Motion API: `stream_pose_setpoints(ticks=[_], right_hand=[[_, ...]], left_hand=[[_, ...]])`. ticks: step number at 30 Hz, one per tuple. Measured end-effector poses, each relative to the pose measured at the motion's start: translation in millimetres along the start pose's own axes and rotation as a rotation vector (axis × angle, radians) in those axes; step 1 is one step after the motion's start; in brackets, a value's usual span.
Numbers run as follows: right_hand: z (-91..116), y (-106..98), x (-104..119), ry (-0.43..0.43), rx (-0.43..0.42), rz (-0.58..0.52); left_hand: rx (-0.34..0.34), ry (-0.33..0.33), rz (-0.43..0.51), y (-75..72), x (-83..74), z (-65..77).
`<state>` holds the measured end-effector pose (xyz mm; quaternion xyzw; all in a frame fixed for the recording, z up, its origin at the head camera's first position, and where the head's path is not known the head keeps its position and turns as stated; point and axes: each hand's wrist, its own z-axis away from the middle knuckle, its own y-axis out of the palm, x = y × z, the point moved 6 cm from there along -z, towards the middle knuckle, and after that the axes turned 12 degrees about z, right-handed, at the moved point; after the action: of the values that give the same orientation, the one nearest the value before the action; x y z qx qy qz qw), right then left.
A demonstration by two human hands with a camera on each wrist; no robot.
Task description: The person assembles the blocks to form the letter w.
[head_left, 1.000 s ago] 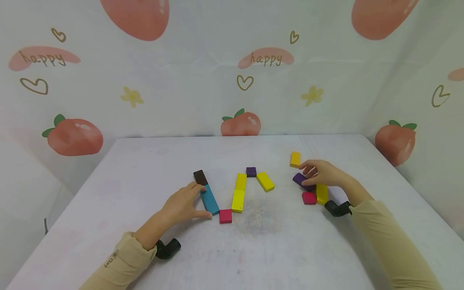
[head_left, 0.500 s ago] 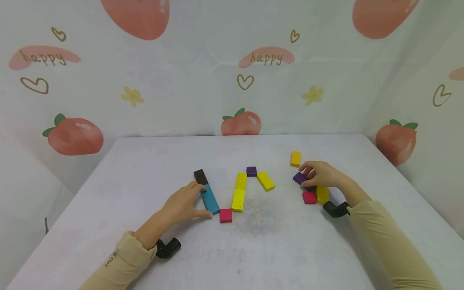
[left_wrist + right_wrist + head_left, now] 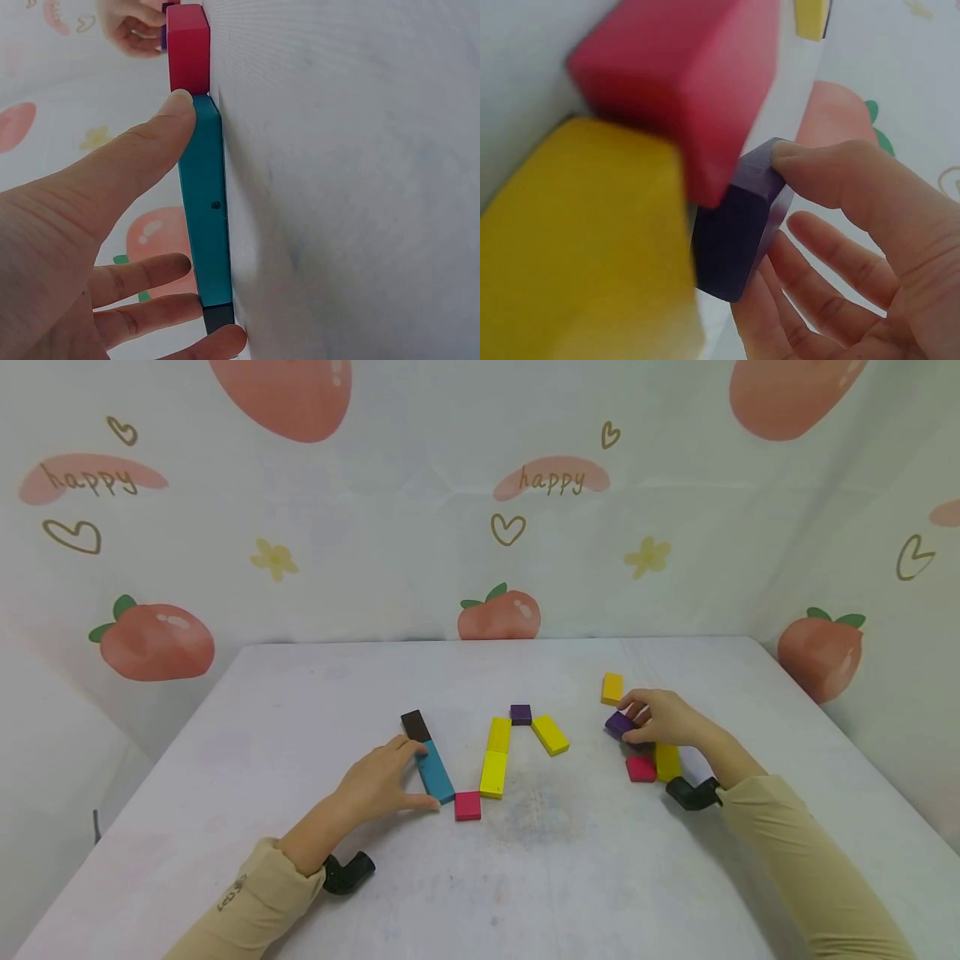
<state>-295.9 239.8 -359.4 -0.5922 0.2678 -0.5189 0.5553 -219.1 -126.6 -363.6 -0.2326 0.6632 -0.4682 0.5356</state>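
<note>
My left hand rests beside a teal block with its fingers extended. In the left wrist view the thumb touches the teal block's end near a red block, and the fingertips lie near the black block at the other end. On the right, my right hand pinches a purple block between thumb and fingers. The right wrist view shows the purple block tilted, close behind a red block and a yellow block.
Two yellow blocks form a line right of the teal one, followed by a small purple block and a slanted yellow block. An orange-yellow block lies beyond my right hand. A patterned cloth hangs behind the white table.
My right hand has shifted slightly, and the purple block in its fingers has changed its tilt a little. My left hand and the other blocks keep their places.
</note>
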Motion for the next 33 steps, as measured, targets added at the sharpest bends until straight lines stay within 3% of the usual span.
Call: stream_pose_setpoints(ticks=[14,33], right_hand=[[4.2,-6.2,20.8,-0.034,-0.059,-0.034],[11.1,6.1,53.0,-0.092,-0.053,-0.056]], left_hand=[[0.011,-0.019,0.015,0.2,1.2,0.5],[0.007,-0.013,0.019,0.4,1.1,0.2]])
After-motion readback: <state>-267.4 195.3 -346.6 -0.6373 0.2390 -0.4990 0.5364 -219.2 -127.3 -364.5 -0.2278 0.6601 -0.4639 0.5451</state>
